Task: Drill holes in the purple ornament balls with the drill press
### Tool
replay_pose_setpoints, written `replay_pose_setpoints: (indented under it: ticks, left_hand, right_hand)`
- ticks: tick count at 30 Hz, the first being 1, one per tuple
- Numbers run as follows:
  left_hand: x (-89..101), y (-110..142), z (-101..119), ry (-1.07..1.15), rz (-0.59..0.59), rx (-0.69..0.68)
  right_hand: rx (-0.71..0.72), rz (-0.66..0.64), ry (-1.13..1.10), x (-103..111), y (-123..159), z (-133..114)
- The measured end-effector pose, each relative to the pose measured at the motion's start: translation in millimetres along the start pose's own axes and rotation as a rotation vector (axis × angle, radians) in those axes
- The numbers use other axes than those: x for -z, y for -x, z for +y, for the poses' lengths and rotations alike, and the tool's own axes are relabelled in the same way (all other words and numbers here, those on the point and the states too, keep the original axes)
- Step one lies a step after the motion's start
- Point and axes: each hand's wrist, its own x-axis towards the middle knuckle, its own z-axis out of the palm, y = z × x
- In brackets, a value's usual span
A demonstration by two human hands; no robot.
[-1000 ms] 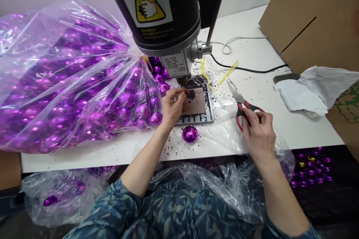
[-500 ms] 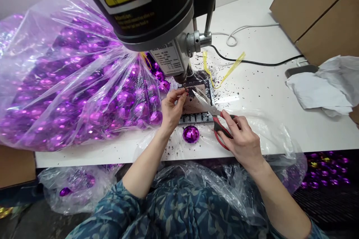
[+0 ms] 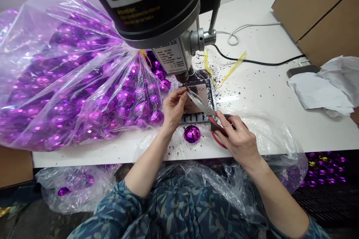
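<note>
My right hand (image 3: 238, 136) is closed around the red and black handles of a pair of scissors (image 3: 206, 109). The blades point up and left, with their tips at the fingertips of my left hand (image 3: 174, 107). That hand is pinched on something small and dark that I cannot make out. Both hands work just above the base plate (image 3: 193, 118) of a bench drill (image 3: 168, 11), where a flat pinkish-brown board (image 3: 203, 99) lies. In front of the plate sits a faceted purple ornament (image 3: 192, 134), touched by neither hand.
A big clear bag (image 3: 92, 82) of purple faceted baubles fills the left side. Yellow ribbon (image 3: 234, 68), dark shavings and a black cable (image 3: 260, 62) lie behind the plate. At right are a cardboard box (image 3: 316, 15) and crumpled white paper (image 3: 322, 93).
My right hand has moved left with the scissors, bringing the blade tips to my left fingertips. The left hand keeps its pinch. The view has shifted slightly.
</note>
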Motion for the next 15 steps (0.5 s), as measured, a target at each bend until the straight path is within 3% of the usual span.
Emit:
replay_pose_setpoints:
  ticks: [10,15]
  left_hand:
    - [2.7,-1.7,-7.5,0.016,-0.053,0.005]
    - [3.4,-2.0,-7.5,0.025,-0.063,0.032]
  right_hand:
    - [-0.072,-0.05,-0.053,-4.1,7.9,-4.7]
    - [-0.036,-0.02,-0.034,-1.0,4.2,-3.7]
